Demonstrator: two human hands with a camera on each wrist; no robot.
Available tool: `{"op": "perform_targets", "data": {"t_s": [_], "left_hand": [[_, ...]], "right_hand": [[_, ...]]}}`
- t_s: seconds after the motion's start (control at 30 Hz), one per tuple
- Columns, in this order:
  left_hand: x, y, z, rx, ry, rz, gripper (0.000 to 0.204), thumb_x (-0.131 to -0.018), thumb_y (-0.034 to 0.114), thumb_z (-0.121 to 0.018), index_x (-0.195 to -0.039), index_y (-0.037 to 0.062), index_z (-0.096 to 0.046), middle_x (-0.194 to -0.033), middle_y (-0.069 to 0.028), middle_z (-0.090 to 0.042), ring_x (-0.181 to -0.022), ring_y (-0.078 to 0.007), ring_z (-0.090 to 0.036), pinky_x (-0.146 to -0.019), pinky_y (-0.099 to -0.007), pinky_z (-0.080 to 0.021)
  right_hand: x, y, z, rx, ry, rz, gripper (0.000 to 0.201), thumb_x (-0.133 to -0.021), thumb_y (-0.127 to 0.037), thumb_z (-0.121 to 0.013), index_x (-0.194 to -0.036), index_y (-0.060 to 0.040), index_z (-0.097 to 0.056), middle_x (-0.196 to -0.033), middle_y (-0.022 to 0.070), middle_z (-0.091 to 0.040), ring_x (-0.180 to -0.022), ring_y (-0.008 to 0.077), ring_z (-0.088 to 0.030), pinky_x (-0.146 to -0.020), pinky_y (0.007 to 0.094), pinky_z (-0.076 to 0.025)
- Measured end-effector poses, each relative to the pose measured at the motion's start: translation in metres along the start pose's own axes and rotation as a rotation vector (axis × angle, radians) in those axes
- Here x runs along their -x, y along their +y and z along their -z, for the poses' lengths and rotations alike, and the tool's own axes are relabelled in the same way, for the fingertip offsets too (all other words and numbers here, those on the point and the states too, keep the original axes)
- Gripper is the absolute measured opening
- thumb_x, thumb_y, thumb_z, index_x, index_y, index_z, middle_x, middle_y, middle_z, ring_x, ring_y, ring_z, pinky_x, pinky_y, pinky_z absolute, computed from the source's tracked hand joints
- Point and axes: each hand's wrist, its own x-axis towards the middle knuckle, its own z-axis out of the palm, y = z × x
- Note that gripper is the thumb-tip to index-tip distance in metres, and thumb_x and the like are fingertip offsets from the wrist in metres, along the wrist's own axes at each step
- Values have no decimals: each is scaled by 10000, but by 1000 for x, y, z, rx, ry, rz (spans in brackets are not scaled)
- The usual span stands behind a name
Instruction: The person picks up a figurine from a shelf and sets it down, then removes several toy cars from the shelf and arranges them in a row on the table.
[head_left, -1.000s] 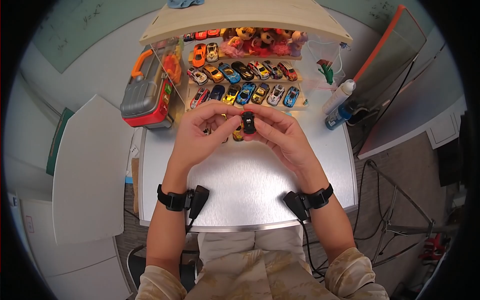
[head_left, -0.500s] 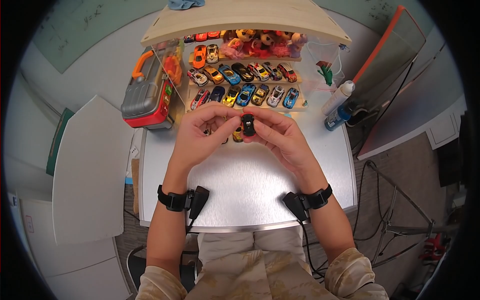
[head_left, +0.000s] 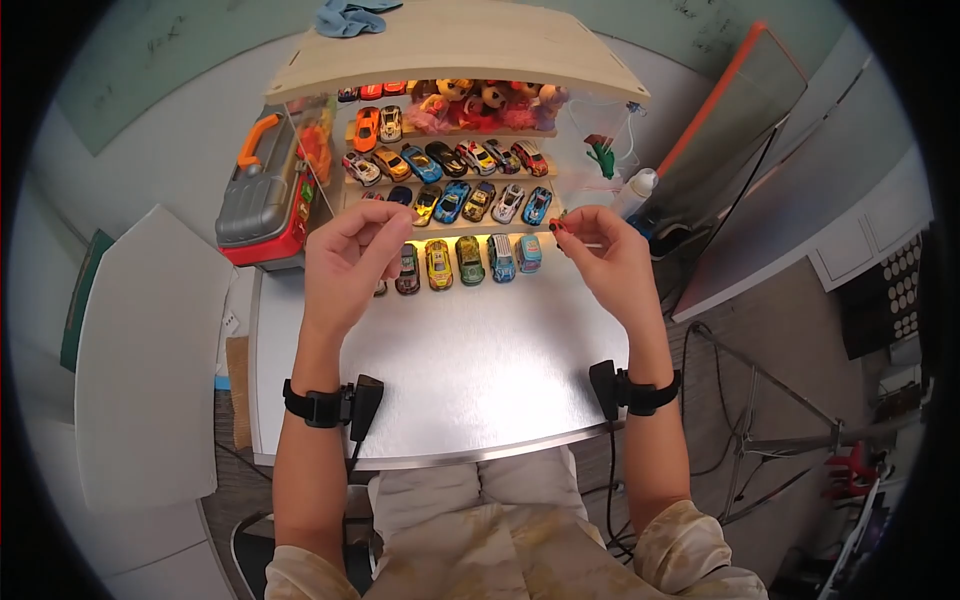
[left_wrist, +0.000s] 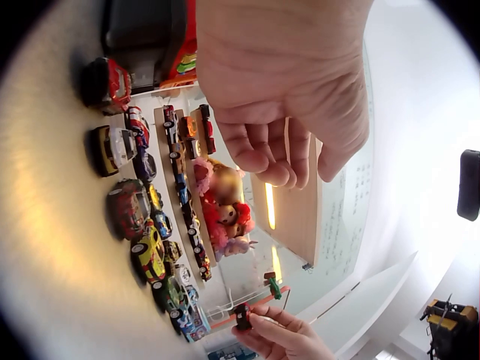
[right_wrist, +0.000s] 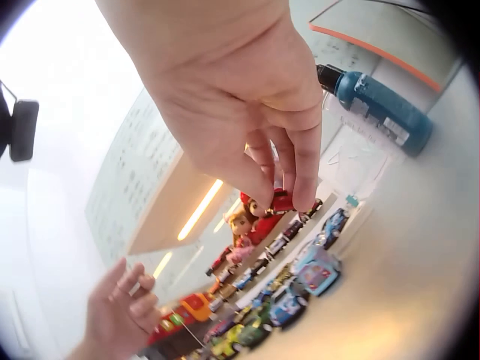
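Observation:
My right hand (head_left: 612,262) pinches a small red and black toy car (left_wrist: 242,318) between thumb and fingers, raised to the right of the front row. In the right wrist view the red car body (right_wrist: 281,201) shows between the fingertips. On the other side my left hand (head_left: 342,262) hovers in the air, its fingers loosely bent and holding nothing. Between the hands a row of toy cars stands on the metal tabletop, among them a yellow car (head_left: 439,264), a green car (head_left: 470,259) and a light blue van (head_left: 529,253).
Behind, a tiered wooden rack (head_left: 461,233) bears more toy cars, with dolls (head_left: 480,105) at the back under a wooden top (head_left: 455,48). A grey toolbox (head_left: 258,195) with an orange handle stands left. Bottles, one blue (right_wrist: 386,111), stand at the right.
My hands have moved apart; the left hand let go of the red and black car and the right hand carried it rightward. The head view has shifted, showing the front row.

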Motion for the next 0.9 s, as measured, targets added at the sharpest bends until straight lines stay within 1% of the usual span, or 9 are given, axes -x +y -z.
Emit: {"op": "perform_targets", "data": {"t_s": [0.07,0.1,0.2,0.3,0.4,0.5,0.6,0.8,0.9], "left_hand": [[-1,2,0,14,0,-13,193,-1022,155,-663,-1076,-21,-723,-817,-4,-657,-600,-49,-531,-534,-213,-414],[-1,3,0,20,3,-17,195,-1023,156,-664,-1077,-22,-723,-814,-3,-656,-599,-49,-528,-533,-213,-410],[0,4,1,38,5,-12,199,-1023,162,-664,-1078,-19,-725,-810,-1,-652,-598,-48,-523,-529,-212,-401],[-1,4,1,41,8,2,201,-1024,167,-664,-1082,-15,-728,-820,-3,-661,-600,-47,-525,-529,-211,-399],[-1,4,3,49,16,-4,205,-1023,168,-663,-1087,-14,-730,-843,-9,-677,-605,-46,-531,-532,-209,-402],[-2,5,4,51,27,-19,210,-1022,168,-664,-1092,-18,-730,-873,-20,-690,-609,-48,-539,-537,-209,-408],[-2,6,6,59,31,-27,214,-1021,167,-663,-1094,-23,-728,-896,-32,-695,-612,-50,-542,-543,-208,-414],[-3,4,10,72,31,-47,213,-1024,163,-656,-1094,-25,-725,-914,-49,-697,-612,-52,-543,-551,-206,-428],[-4,3,11,73,31,-49,213,-1026,163,-652,-1094,-27,-722,-914,-52,-696,-612,-54,-542,-549,-207,-432]], "right_hand": [[3,6,4,173,11,20,159,-933,-73,-727,-1057,24,-701,-939,111,-760,-842,168,-734,-774,295,-586],[3,14,4,233,30,54,154,-907,-57,-729,-1031,30,-701,-898,145,-757,-780,201,-736,-745,314,-582],[2,16,0,356,-19,46,141,-890,-48,-724,-1004,31,-705,-903,162,-755,-782,234,-742,-732,340,-577],[-6,30,-9,455,-48,89,127,-882,-51,-722,-977,32,-704,-897,172,-752,-788,250,-748,-729,355,-576],[-10,33,-14,486,-81,47,118,-881,-49,-720,-966,32,-704,-873,175,-748,-787,262,-750,-727,365,-574],[-10,29,-14,368,-124,-23,98,-885,-39,-715,-944,37,-698,-892,182,-735,-775,276,-743,-722,367,-571],[-7,22,-9,386,-170,23,135,-895,-16,-702,-1017,40,-683,-962,189,-719,-794,277,-739,-747,365,-572],[-1,20,4,360,-337,91,426,-887,22,-714,-1291,2,-582,-1119,173,-691,-954,251,-713,-830,357,-561],[-3,24,6,359,-380,156,490,-875,26,-726,-1334,-12,-560,-1142,152,-689,-954,248,-692,-832,357,-553]]}}
